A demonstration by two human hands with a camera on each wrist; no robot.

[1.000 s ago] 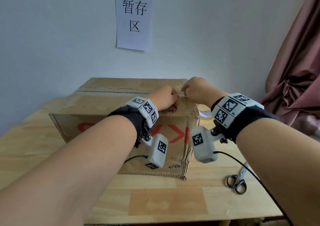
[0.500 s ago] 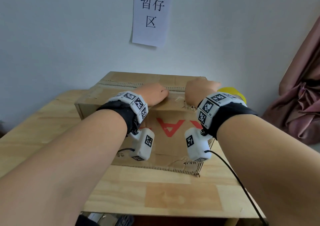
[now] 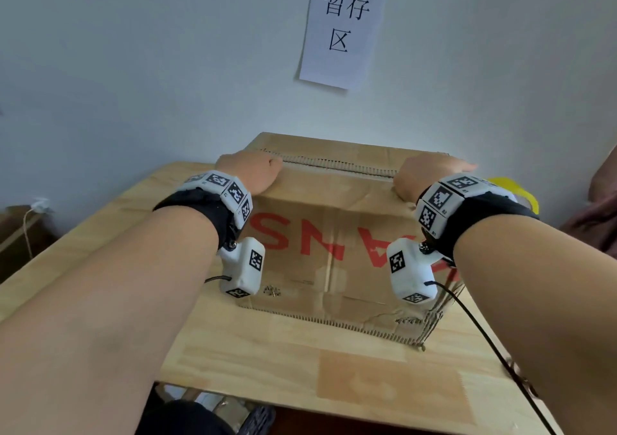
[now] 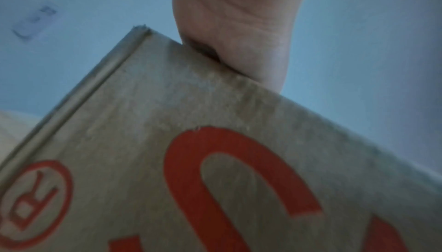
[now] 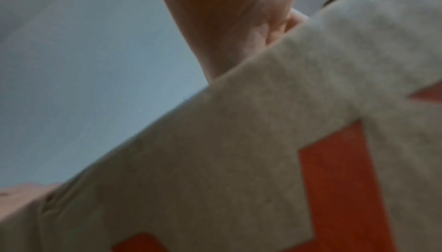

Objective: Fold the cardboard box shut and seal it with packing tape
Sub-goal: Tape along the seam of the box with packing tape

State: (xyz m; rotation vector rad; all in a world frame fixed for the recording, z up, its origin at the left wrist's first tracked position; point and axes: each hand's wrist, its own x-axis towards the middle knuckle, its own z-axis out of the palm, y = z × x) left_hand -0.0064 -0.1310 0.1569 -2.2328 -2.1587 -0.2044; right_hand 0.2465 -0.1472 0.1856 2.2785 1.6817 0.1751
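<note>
A brown cardboard box (image 3: 334,251) with red letters stands on the wooden table (image 3: 300,368), its top flaps folded down and meeting along a seam (image 3: 337,166). My left hand (image 3: 250,171) rests palm down on the top at the seam's left end. My right hand (image 3: 430,176) presses on the top at the right end, fingers stretched out to the right. Neither hand holds anything that I can see. The wrist views show only the heel of each hand, left hand (image 4: 234,29) and right hand (image 5: 227,19), on the box's upper edge (image 4: 215,161) (image 5: 263,161). A yellow tape roll (image 3: 516,191) peeks out behind my right wrist.
The box stands close to the pale wall, where a paper sign (image 3: 344,27) hangs. A pink curtain (image 3: 604,207) is at the right edge. A black cable (image 3: 484,338) runs from my right wrist across the table. Bare table lies in front of the box.
My hands, pinched together at one spot on the top a second ago, have slid apart along the seam to its two ends. The view has shifted to face the box's lettered side.
</note>
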